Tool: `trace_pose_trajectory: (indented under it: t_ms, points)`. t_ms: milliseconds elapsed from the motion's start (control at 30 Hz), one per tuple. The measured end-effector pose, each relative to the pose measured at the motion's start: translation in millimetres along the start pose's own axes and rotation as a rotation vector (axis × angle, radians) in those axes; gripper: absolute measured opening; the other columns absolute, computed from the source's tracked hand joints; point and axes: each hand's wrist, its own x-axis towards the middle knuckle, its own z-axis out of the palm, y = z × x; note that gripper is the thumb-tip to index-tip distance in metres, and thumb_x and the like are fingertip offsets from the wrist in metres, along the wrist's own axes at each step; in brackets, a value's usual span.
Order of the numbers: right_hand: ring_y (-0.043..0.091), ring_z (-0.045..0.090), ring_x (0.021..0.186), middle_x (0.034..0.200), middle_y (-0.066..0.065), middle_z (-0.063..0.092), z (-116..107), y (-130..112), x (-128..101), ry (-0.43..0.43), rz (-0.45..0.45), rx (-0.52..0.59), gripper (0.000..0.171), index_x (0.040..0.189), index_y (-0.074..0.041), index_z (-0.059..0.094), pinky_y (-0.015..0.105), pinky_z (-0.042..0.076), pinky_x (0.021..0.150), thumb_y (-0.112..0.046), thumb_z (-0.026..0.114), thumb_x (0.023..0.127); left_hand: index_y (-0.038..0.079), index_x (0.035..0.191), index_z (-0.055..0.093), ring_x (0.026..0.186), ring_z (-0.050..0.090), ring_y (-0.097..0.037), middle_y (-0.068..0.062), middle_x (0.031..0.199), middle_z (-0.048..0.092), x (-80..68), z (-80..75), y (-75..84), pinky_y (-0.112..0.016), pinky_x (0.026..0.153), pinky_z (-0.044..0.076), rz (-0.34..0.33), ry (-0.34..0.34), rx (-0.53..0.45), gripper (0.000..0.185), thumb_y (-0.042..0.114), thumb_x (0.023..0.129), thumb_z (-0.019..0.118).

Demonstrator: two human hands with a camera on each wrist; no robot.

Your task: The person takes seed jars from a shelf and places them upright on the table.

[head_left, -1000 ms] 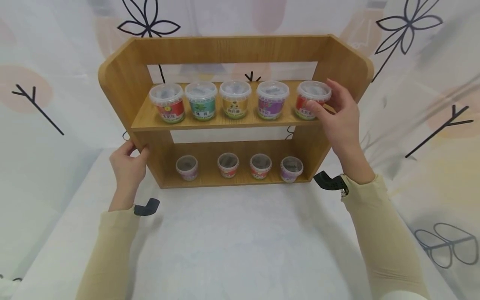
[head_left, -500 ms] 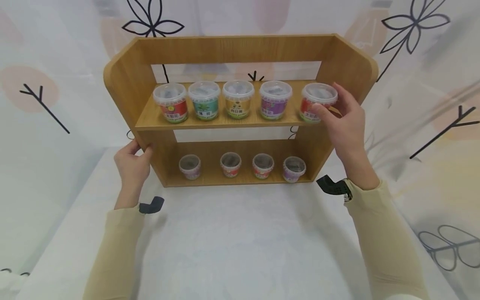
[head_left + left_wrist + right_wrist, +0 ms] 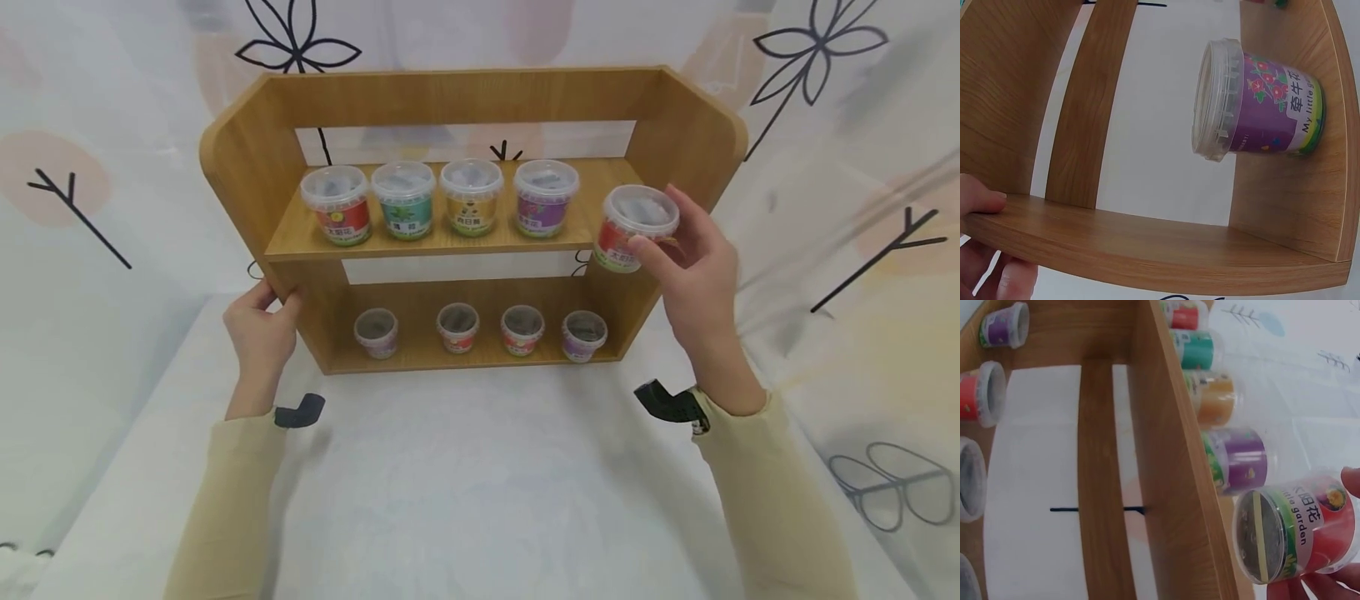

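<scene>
My right hand (image 3: pixel 701 279) holds a clear-lidded plastic tub with a red label (image 3: pixel 617 243), thumb on the near side. In the head view the tub overlaps the front edge of the upper board, tilted a little. From the right wrist, the tub's see-through base (image 3: pixel 1260 534) shows dark contents and a pale strip. My left hand (image 3: pixel 262 333) grips the left side panel of a two-tier wooden shelf (image 3: pixel 465 96); in the left wrist view its thumb (image 3: pixel 982 199) lies inside the panel, with fingers outside.
Larger tubs with red (image 3: pixel 343 221), green (image 3: pixel 406 215), yellow (image 3: pixel 471 212) and purple (image 3: pixel 542 212) labels line the upper board. Several smaller tubs, one purple at the left end (image 3: pixel 377 333), stand on the lower board. A white tabletop (image 3: pixel 480 483) lies in front; patterned sheets hang behind.
My right hand has drawn the red-labelled tub off its spot at the right end of the upper board, toward me and slightly lower. The left hand keeps its grip on the side panel.
</scene>
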Motion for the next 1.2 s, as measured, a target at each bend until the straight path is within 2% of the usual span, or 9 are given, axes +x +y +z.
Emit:
trace_pose_trajectory:
  t_ms: [100, 233, 333, 500, 700, 800, 1067, 1200]
  points:
    - [0.019, 0.057, 0.118, 0.139, 0.004, 0.057, 2, -3, -11, -0.016, -0.034, 0.003, 0.059, 0.146, -0.015, 0.051, 0.025, 0.048, 0.1, -0.02, 0.072, 0.091, 0.012, 0.123, 0.072, 0.12, 0.061, -0.016, -0.006, 0.119, 0.071, 0.7, -0.5, 0.4, -0.044, 0.096, 0.053, 0.001, 0.001, 0.002, 0.036, 0.032, 0.094, 0.066]
    - [0.021, 0.057, 0.118, 0.136, 0.008, 0.058, 6, -1, -25, -0.06, -0.063, 0.071, 0.058, 0.145, -0.01, 0.052, 0.022, 0.049, 0.098, -0.011, 0.071, 0.09, 0.012, 0.124, 0.072, 0.12, 0.061, -0.015, -0.005, 0.12, 0.071, 0.6, 0.2, -1.2, -0.043, 0.096, 0.053, 0.004, 0.004, -0.004, 0.036, 0.032, 0.094, 0.066]
    - [0.02, 0.057, 0.118, 0.135, 0.009, 0.058, 11, 5, -35, -0.117, -0.076, 0.126, 0.058, 0.145, -0.006, 0.051, 0.021, 0.049, 0.098, -0.003, 0.069, 0.09, 0.012, 0.122, 0.073, 0.118, 0.062, -0.015, -0.006, 0.118, 0.072, 2.0, 0.4, -2.6, -0.042, 0.094, 0.054, 0.008, 0.012, -0.011, 0.035, 0.031, 0.094, 0.066]
    - [0.018, 0.057, 0.119, 0.138, 0.01, 0.056, 25, 22, -52, -0.241, -0.075, 0.131, 0.063, 0.146, -0.005, 0.048, 0.021, 0.048, 0.098, 0.007, 0.068, 0.088, 0.011, 0.12, 0.074, 0.114, 0.066, -0.018, -0.007, 0.115, 0.072, 1.3, 3.0, -5.6, -0.042, 0.091, 0.055, 0.033, 0.021, -0.02, 0.032, 0.027, 0.094, 0.065]
    - [0.021, 0.057, 0.119, 0.136, 0.01, 0.057, 53, 46, -69, -0.368, -0.095, 0.072, 0.068, 0.146, -0.004, 0.048, 0.024, 0.052, 0.093, 0.001, 0.076, 0.084, 0.01, 0.119, 0.074, 0.111, 0.067, -0.021, -0.008, 0.114, 0.072, 1.2, 3.9, -4.6, -0.04, 0.09, 0.056, 0.039, 0.039, -0.048, 0.03, 0.024, 0.093, 0.066]
    - [0.023, 0.058, 0.118, 0.135, 0.009, 0.058, 67, 55, -80, -0.413, -0.082, 0.041, 0.07, 0.146, -0.004, 0.048, 0.026, 0.054, 0.091, -0.002, 0.079, 0.083, 0.013, 0.122, 0.073, 0.113, 0.066, -0.021, -0.007, 0.117, 0.072, 0.7, 5.7, -5.3, -0.041, 0.092, 0.055, 0.03, 0.024, -0.057, 0.032, 0.026, 0.094, 0.066]
    - [0.031, 0.059, 0.12, 0.135, 0.014, 0.058, 103, 76, -97, -0.486, 0.015, 0.106, 0.071, 0.143, -0.002, 0.051, 0.037, 0.054, 0.094, -0.003, 0.083, 0.08, 0.011, 0.118, 0.075, 0.111, 0.067, -0.019, -0.006, 0.114, 0.073, -1.0, 3.9, -3.7, -0.039, 0.091, 0.055, 0.031, 0.052, -0.055, 0.03, 0.025, 0.093, 0.066]
    - [0.034, 0.058, 0.121, 0.135, 0.015, 0.058, 116, 85, -102, -0.513, 0.036, 0.114, 0.072, 0.142, 0.0, 0.051, 0.04, 0.054, 0.093, -0.002, 0.084, 0.078, 0.012, 0.12, 0.074, 0.112, 0.066, -0.018, -0.006, 0.115, 0.073, -0.5, 3.6, -2.6, -0.039, 0.093, 0.055, 0.038, 0.05, -0.061, 0.031, 0.027, 0.094, 0.066]
